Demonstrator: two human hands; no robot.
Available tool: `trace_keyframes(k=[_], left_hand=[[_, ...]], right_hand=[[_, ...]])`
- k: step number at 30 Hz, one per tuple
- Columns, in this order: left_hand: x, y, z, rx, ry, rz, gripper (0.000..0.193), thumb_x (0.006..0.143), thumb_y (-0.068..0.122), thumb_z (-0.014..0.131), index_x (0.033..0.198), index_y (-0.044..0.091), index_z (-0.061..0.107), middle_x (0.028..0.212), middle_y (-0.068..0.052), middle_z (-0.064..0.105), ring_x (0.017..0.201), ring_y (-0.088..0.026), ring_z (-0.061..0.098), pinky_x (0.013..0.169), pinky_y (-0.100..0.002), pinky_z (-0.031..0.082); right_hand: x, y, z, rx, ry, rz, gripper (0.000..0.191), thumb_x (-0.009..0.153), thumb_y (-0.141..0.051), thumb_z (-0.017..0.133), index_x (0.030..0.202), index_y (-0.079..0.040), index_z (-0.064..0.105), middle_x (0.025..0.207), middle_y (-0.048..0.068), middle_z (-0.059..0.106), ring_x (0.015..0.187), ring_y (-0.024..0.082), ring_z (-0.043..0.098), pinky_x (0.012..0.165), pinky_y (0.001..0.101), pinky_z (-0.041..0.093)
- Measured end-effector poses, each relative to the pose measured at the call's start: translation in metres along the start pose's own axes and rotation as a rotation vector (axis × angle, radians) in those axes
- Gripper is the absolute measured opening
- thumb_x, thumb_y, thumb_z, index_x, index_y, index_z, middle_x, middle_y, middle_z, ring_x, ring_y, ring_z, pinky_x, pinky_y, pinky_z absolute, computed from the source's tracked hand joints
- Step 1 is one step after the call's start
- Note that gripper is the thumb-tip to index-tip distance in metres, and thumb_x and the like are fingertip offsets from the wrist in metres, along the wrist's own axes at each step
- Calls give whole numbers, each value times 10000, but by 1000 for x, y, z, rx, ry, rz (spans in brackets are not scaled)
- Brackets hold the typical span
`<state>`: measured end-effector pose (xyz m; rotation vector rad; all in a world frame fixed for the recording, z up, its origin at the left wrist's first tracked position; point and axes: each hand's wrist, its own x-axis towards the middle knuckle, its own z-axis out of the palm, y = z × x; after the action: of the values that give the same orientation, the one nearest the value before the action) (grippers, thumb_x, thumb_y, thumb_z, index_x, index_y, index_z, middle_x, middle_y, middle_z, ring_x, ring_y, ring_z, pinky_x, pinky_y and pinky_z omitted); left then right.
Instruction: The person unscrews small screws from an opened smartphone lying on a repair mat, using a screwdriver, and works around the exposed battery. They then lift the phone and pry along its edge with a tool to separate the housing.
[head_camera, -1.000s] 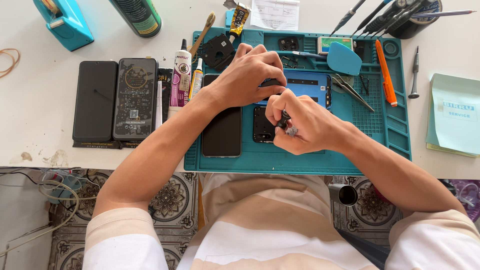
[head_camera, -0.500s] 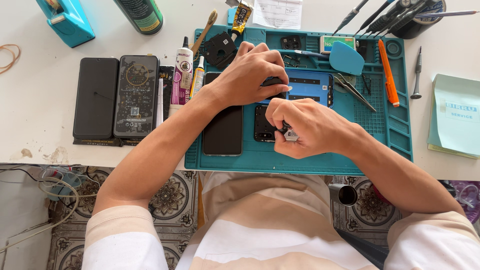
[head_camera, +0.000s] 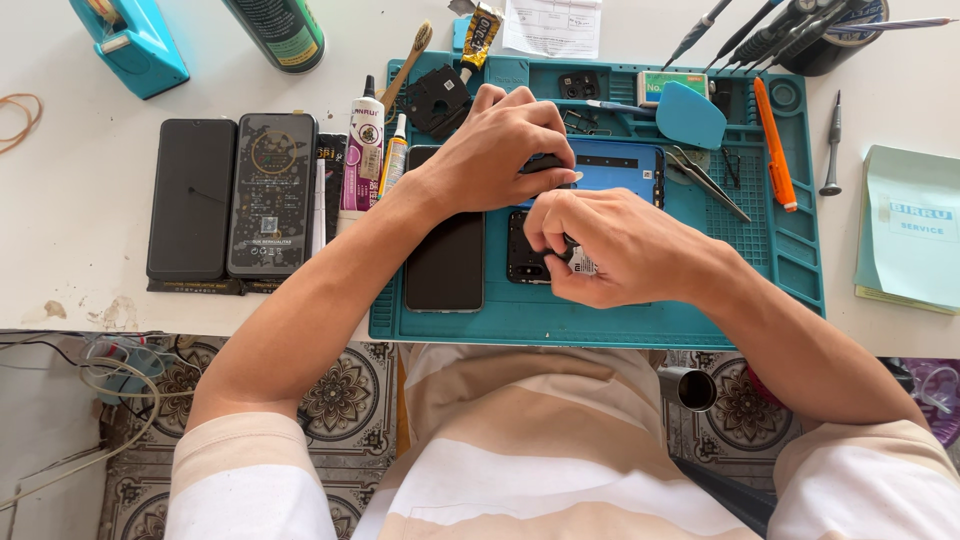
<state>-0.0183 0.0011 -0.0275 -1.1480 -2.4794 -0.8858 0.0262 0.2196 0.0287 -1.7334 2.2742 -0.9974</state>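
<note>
On the teal work mat (head_camera: 600, 325) lies an opened phone body (head_camera: 620, 165) with a blue inside. My left hand (head_camera: 500, 145) presses down on its upper left part, fingers curled over a dark piece. My right hand (head_camera: 615, 245) is closed around a small flat part with a white label, pinched at the phone's lower edge. A black phone back (head_camera: 525, 255) with a camera hole lies under my right fingers. A dark screen panel (head_camera: 445, 260) lies beside it on the mat's left.
Two dark phones (head_camera: 235, 195) lie left of the mat, glue tubes (head_camera: 365, 145) beside them. An orange pry tool (head_camera: 772, 145), tweezers (head_camera: 705, 180), a blue pick (head_camera: 690, 115) and screwdrivers (head_camera: 830, 145) sit on the right. A green notepad (head_camera: 910, 225) is far right.
My right hand has shifted slightly, tightening its pinch on the small labelled part. My left hand stays on the phone body.
</note>
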Motion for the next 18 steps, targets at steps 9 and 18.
trace_keyframes(k=[9,18], left_hand=[[3,2,-3,-8,-10,-21,194,962,379,779,932,192,817,1001,36,673,1021,-200,561,974,-432,303],[3,4,-4,-9,-6,-9,188,967,375,780,936,193,814,1011,32,666,1025,-204,560,983,-430,306]], right_hand=[[2,0,-3,26,7,-82,303,864,-15,735,952,-75,452,954,45,650,830,265,656,715,379,531],[0,-7,-12,109,-89,-80,296,795,14,684,902,-70,421,1141,77,701,960,289,644,818,380,542]])
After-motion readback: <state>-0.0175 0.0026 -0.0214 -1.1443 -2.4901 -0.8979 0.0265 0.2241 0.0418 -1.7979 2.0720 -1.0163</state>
